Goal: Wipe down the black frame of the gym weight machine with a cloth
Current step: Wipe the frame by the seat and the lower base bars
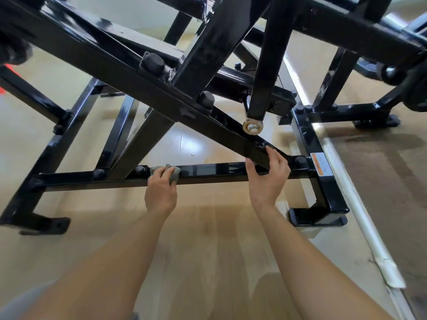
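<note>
while left hand [160, 192] grips cloth [175, 176] on low bar [208, 169] | right hand [265, 179] clasps diagonal bar [231, 130] | tan floor [208, 250]

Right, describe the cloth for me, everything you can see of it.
The cloth is grey and soft-looking, crumpled into a wad rather than spread flat. The left hand grips it, curling over it and hiding part of it. It is pressed against the low horizontal bar of the machine, just right of a round bolt cap. The right hand does not touch it; it grips the diagonal bar instead.
</note>
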